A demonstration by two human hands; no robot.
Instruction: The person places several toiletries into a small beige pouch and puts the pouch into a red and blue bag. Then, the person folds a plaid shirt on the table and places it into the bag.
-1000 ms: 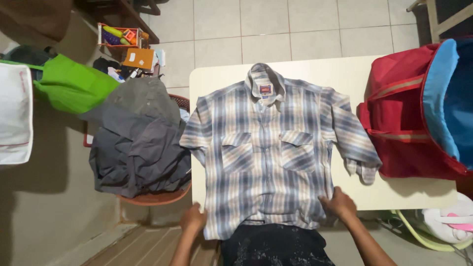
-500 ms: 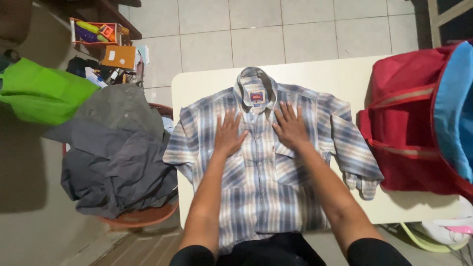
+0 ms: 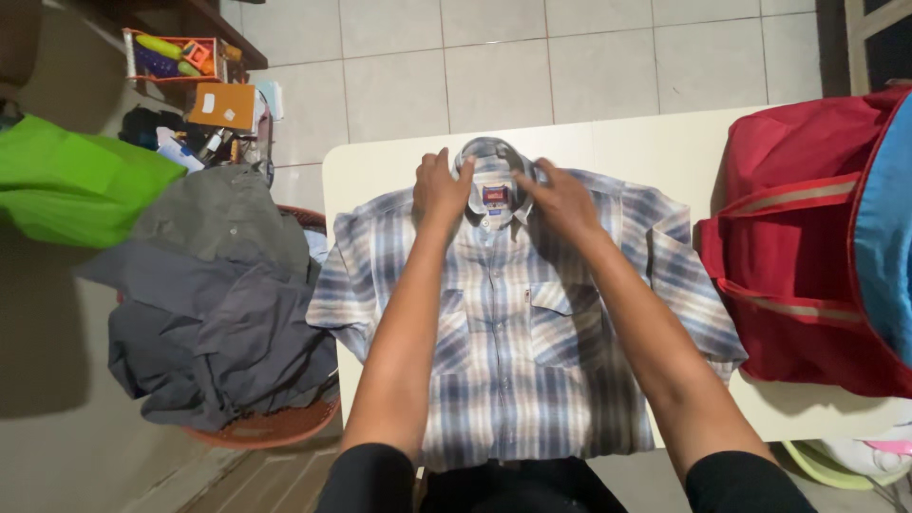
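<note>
Blue, white and tan plaid button-up cotton shirt point(image 3: 518, 323) spread flat, front up, across the middle of a pale cream rectangular table point(image 3: 665, 152), collar toward the far edge, hem hanging over the near edge. Both short sleeves spread out to the sides, the one on the right of the shirt reaching toward a large red fabric bag with pale straps point(image 3: 807, 237) that sits on the table just beside the shirt. Blue fabric point(image 3: 888, 218) lying at the bag's right edge.

Left hand point(image 3: 442, 185) placed on the left side of the shirt's collar, fingers curled and close together, gripping the collar edge. Right hand point(image 3: 560, 199) set on the right side of the collar, thumb and forefinger pinching the collar's edge, remaining fingers loosely bent over the cloth. Both forearms stretched out over the shirt front.

Left of the shirt, off the table: a rumpled grey garment point(image 3: 214, 294) heaped in a round reddish-brown basket point(image 3: 271, 427). Further left of the shirt, a bright green fabric bag point(image 3: 76, 180). Beyond that, clutter on a white tiled floor point(image 3: 494, 66).
</note>
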